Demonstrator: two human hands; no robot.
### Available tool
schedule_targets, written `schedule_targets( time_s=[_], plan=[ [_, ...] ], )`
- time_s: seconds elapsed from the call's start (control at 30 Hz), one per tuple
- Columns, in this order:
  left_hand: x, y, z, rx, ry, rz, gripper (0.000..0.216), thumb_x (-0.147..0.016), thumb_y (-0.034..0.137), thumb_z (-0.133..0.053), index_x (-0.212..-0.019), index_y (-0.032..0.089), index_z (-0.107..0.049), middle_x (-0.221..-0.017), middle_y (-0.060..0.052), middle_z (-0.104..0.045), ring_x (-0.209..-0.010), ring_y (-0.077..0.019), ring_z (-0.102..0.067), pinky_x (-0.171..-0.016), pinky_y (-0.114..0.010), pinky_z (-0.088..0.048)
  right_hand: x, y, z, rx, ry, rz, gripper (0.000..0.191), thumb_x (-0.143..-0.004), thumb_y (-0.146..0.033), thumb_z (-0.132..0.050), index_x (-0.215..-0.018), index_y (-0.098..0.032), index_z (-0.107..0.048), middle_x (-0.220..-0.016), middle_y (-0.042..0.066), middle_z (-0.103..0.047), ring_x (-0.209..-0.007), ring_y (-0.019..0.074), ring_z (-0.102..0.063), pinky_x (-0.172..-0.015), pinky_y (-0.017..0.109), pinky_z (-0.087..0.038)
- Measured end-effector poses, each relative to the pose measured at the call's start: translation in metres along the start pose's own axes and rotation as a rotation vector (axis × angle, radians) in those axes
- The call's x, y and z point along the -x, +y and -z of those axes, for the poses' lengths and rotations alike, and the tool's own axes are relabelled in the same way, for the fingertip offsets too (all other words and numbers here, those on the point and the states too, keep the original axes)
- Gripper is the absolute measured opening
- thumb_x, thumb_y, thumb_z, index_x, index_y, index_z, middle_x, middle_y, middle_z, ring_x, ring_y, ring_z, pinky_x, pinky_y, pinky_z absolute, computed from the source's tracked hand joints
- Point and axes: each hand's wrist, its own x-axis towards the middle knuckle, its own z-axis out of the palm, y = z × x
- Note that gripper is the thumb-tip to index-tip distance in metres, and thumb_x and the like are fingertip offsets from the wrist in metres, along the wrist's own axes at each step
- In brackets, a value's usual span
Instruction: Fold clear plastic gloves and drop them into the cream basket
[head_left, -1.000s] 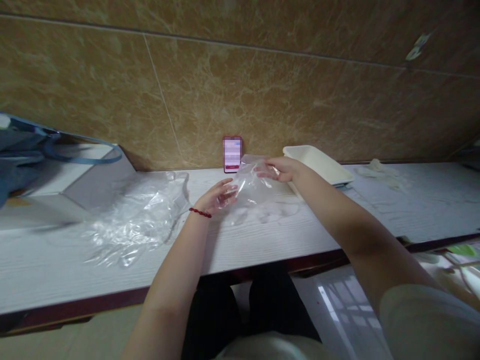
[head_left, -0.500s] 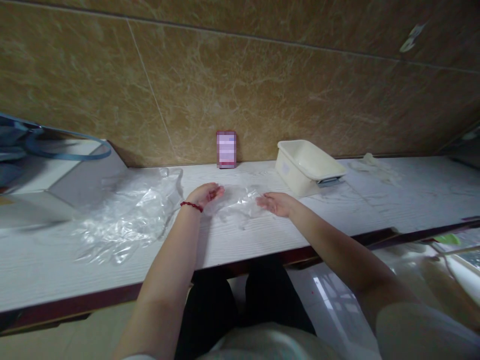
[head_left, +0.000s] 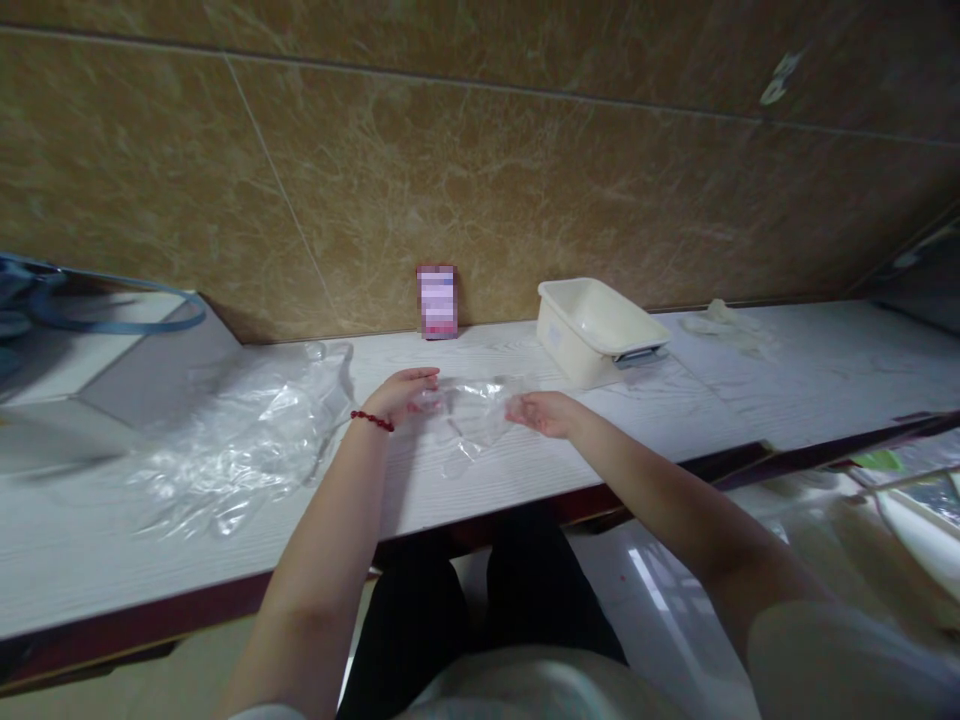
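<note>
Between my hands a thin clear plastic piece [head_left: 476,412] is stretched just over the white counter [head_left: 465,510]; whether it is a bag or a glove I cannot make out. My left hand [head_left: 405,393], with a red bead bracelet at the wrist, grips its left end, thumb and fingers partly closed. At the right end, the fingers of my right hand [head_left: 541,411] pinch the plastic. A loose heap of similar clear plastic [head_left: 247,430] lies on the counter left of my left hand.
A cream plastic bin [head_left: 577,345] stands behind my right hand. A phone-like device with a blurred screen [head_left: 438,302] leans against the tiled wall [head_left: 450,170]. Crumpled pale material [head_left: 724,322] lies farther right. At the left are a white box [head_left: 142,375] and a blue strap [head_left: 120,326].
My fingers have closed on the plastic, which now hangs stretched with a loose part drooping toward me. The view has shifted slightly right.
</note>
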Motion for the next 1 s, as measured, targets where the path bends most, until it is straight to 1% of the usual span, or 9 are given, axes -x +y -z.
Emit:
schedule_targets(
  time_s=[0.13, 0.2, 0.27, 0.43, 0.57, 0.8, 0.87, 0.9, 1.0],
  plan=[
    [0.008, 0.000, 0.002, -0.212, -0.008, 0.019, 0.047, -0.052, 0.006, -0.067, -0.096, 0.016, -0.055, -0.073, 0.000, -0.057, -0.058, -0.0094, -0.055, -0.056, -0.023, -0.046, 0.001, 0.007, 0.004, 0.039, 0.039, 0.027, 0.008, -0.083, -0.011, -0.042, -0.078, -0.013, -0.048, -0.061, 0.003, -0.059, -0.055, 0.0110, -0.060, -0.056, 0.023, -0.051],
    [0.008, 0.000, 0.006, -0.285, 0.005, 0.024, 0.043, -0.050, 0.003, -0.066, -0.090, 0.016, -0.057, -0.074, 0.001, -0.056, -0.055, -0.0077, -0.054, -0.056, -0.021, -0.045, 0.000, 0.010, 0.008, 0.144, 0.059, 0.049, 0.003, -0.080, -0.013, -0.049, -0.079, -0.015, -0.047, -0.059, 0.002, -0.059, -0.052, 0.0123, -0.060, -0.053, 0.026, -0.051],
    [0.007, 0.000, 0.011, -0.315, 0.052, 0.016, 0.039, -0.049, 0.002, -0.065, -0.084, 0.016, -0.057, -0.076, 0.001, -0.055, -0.056, -0.0077, -0.054, -0.057, -0.021, -0.046, 0.000, 0.010, 0.012, 0.258, 0.090, 0.064, 0.009, -0.076, -0.014, -0.055, -0.079, -0.016, -0.047, -0.056, 0.000, -0.057, -0.049, 0.0137, -0.059, -0.050, 0.026, -0.050],
    [0.001, -0.001, 0.021, -0.354, 0.132, 0.053, 0.040, -0.049, 0.000, -0.063, -0.085, 0.017, -0.054, -0.068, 0.003, -0.053, -0.054, -0.0098, -0.055, -0.058, -0.024, -0.047, -0.002, 0.002, 0.017, 0.368, 0.115, 0.094, 0.013, -0.074, -0.018, -0.059, -0.078, -0.016, -0.046, -0.055, -0.001, -0.057, -0.047, 0.0121, -0.058, -0.048, 0.024, -0.048],
    [-0.001, -0.004, 0.028, -0.385, 0.063, 0.098, 0.041, -0.049, 0.003, -0.064, -0.086, 0.018, -0.053, -0.066, 0.003, -0.054, -0.053, -0.0114, -0.056, -0.056, -0.025, -0.046, -0.012, -0.012, 0.018, 0.394, 0.137, 0.116, 0.011, -0.076, -0.020, -0.057, -0.076, -0.015, -0.047, -0.055, 0.000, -0.057, -0.045, 0.0093, -0.056, -0.047, 0.020, -0.045],
    [0.010, 0.003, 0.037, -0.436, -0.090, 0.156, 0.036, -0.048, 0.008, -0.066, -0.081, 0.019, -0.055, -0.058, 0.002, -0.058, -0.050, -0.0120, -0.054, -0.051, -0.022, -0.042, -0.032, -0.039, 0.008, 0.419, 0.163, 0.199, 0.011, -0.076, -0.006, -0.052, -0.068, -0.013, -0.049, -0.052, -0.001, -0.056, -0.042, 0.0066, -0.053, -0.044, 0.016, -0.041],
    [0.008, 0.005, 0.043, -0.467, -0.025, 0.139, 0.033, -0.051, 0.010, -0.066, -0.081, 0.019, -0.055, -0.056, 0.003, -0.057, -0.051, -0.0120, -0.054, -0.053, -0.022, -0.043, -0.027, -0.054, -0.003, 0.416, 0.123, 0.223, 0.011, -0.076, -0.006, -0.050, -0.068, -0.013, -0.049, -0.052, -0.001, -0.057, -0.043, 0.0070, -0.054, -0.041, 0.015, -0.039],
    [0.006, 0.007, 0.046, -0.504, 0.049, 0.121, 0.031, -0.053, 0.013, -0.065, -0.081, 0.019, -0.054, -0.056, 0.002, -0.056, -0.053, -0.0125, -0.055, -0.055, -0.023, -0.043, -0.022, -0.062, -0.010, 0.407, 0.093, 0.239, 0.012, -0.077, -0.005, -0.049, -0.068, -0.013, -0.048, -0.053, 0.000, -0.057, -0.044, 0.0069, -0.055, -0.041, 0.014, -0.038],
    [0.005, 0.013, 0.042, -0.688, 0.382, -0.077, 0.029, -0.059, 0.027, -0.065, -0.084, 0.018, -0.054, -0.069, -0.003, -0.059, -0.065, -0.0160, -0.057, -0.062, -0.026, -0.044, -0.005, -0.090, -0.034, 0.380, 0.004, 0.276, 0.010, -0.079, -0.005, -0.047, -0.073, -0.013, -0.048, -0.055, 0.001, -0.057, -0.045, 0.0055, -0.055, -0.040, 0.011, -0.039]
  ],
)
